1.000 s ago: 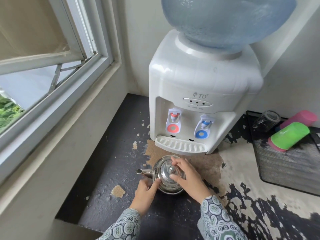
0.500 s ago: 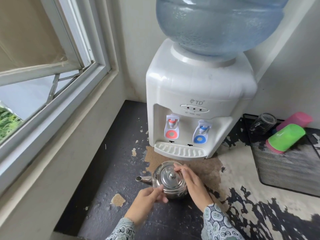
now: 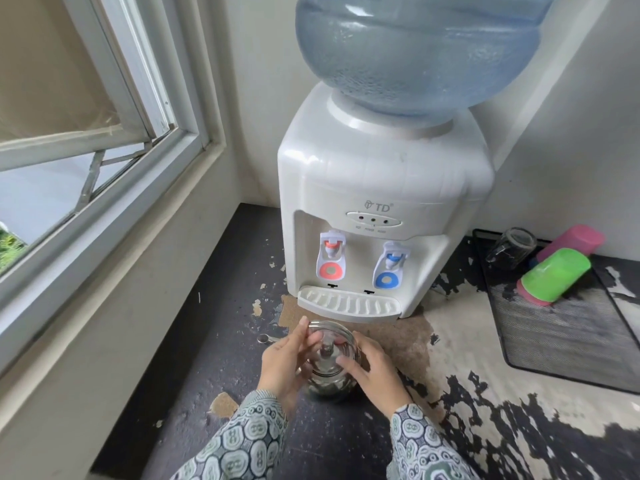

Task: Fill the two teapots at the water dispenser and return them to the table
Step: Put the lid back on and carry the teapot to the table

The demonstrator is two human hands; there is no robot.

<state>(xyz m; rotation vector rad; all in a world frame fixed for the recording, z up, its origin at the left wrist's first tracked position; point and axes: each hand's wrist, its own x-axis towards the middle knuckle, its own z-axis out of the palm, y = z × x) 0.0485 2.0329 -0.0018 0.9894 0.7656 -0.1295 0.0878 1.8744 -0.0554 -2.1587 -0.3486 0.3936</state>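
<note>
Since a second ago both hands have closed round the steel teapot (image 3: 329, 362), left hand (image 3: 282, 363) and right hand (image 3: 372, 370) cupping its sides on the worn countertop (image 3: 214, 341) before the water dispenser (image 3: 374, 209). Polished metal looks slippery, likely light while empty; lid loose.

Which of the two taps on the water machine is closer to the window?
The red tap. It sits on the window side of the dispenser, while the blue tap is on the side nearer the cups.
</note>
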